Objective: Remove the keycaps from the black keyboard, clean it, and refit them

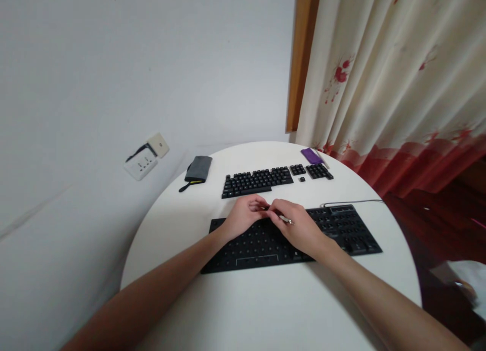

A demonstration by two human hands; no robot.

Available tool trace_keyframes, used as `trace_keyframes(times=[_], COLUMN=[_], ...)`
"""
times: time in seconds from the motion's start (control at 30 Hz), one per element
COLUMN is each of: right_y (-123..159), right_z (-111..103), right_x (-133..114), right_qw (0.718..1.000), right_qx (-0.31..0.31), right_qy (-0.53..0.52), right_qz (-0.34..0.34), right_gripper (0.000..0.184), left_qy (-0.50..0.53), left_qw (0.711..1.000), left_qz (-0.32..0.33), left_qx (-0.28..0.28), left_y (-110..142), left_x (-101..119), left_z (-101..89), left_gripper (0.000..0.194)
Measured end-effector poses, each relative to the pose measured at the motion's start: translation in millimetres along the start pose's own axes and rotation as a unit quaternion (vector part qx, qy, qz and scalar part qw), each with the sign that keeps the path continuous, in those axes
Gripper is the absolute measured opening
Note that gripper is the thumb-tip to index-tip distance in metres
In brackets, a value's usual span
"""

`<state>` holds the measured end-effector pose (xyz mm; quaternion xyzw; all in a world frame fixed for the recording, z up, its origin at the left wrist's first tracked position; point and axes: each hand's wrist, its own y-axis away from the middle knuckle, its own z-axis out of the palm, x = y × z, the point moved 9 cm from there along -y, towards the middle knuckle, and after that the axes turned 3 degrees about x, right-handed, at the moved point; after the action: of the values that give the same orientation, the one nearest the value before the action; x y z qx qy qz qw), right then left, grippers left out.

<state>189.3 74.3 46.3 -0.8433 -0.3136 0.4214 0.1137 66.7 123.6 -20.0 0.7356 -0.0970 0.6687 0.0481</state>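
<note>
A black keyboard base (243,248) lies flat on the white round table (155,234), its keyless left part showing small stems. Over its upper edge, the right hand (299,227) grips a thin, pale tool (286,221), while the left hand (243,217) curls in to meet its fingertips, perhaps to steady something small; whether it grips anything I cannot tell. Just beyond, black keycaps (261,180) sit in keyboard-like rows and blocks, probably so each one's place stays readable, with one loose keycap (302,179) apart. Farther back, a grey pouch (199,167) lies at the left, contents hidden, and a purple cloth or pouch (311,156) at the right, likewise unreadable inside
</note>
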Motion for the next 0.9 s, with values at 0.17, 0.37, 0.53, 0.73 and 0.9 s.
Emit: trace_keyframes(times=[0.17, 0.37, 0.53, 0.73, 0.9], right_y=[0, 3, 4, 3, 2], right_z=[-1, 3, 1, 1, 9], right_x=[6, 6, 7, 25, 37], right_qw=[1.000, 0.999, 0.997, 0.984, 0.964], right_qx=[0.013, 0.024, 0.064, 0.101, 0.089], right_qy=[-0.008, 0.009, 0.005, -0.111, -0.217], right_qz=[0.019, 0.020, 0.047, 0.093, 0.128], right_gripper=[0.014, 0.014, 0.019, 0.026, 0.030], left_qy=[-0.009, -0.021, -0.021, -0.034, -0.038], left_qw=[1.000, 0.999, 0.998, 0.994, 0.994], left_qz=[0.023, 0.037, 0.034, 0.093, 0.093], left_qx=[-0.004, 0.035, 0.039, 0.040, 0.049], left_y=[1, 0, 0, 4, 5], left_x=[7, 8, 5, 19, 16], left_z=[0.2, -4.7, -4.1, -1.7, -1.2], left_gripper=[0.031, 0.026, 0.024, 0.013, 0.013])
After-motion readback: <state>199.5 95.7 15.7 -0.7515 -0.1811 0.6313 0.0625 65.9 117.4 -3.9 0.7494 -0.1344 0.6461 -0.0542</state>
